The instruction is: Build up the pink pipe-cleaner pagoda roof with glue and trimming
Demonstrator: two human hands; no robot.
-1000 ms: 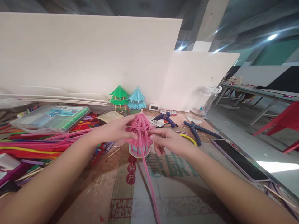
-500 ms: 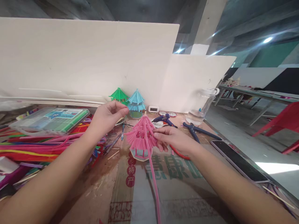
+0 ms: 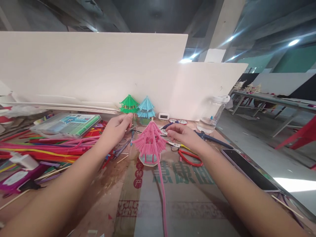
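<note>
A small pink pavilion model with a two-tiered, pleated-looking roof stands upright in front of me. A long pink fuzzy strip, like a pipe cleaner, runs from its peak down the front towards me. My left hand is left of the roof, thumb and forefinger pinched together; anything between them is too small to make out. On the other side my right hand hovers just off the roof, fingers loosely curled with a small gap at the tips. Red-handled scissors lie below it.
Behind stand a green pavilion model and a blue one. Pipe cleaners and a plastic case crowd the left. To the right are a water jug, pliers and a phone.
My right hand has come away from the pink roof, up and to the right. My left hand has shifted left and down, still pinched. The pink model stays in place; the view has tilted slightly.
</note>
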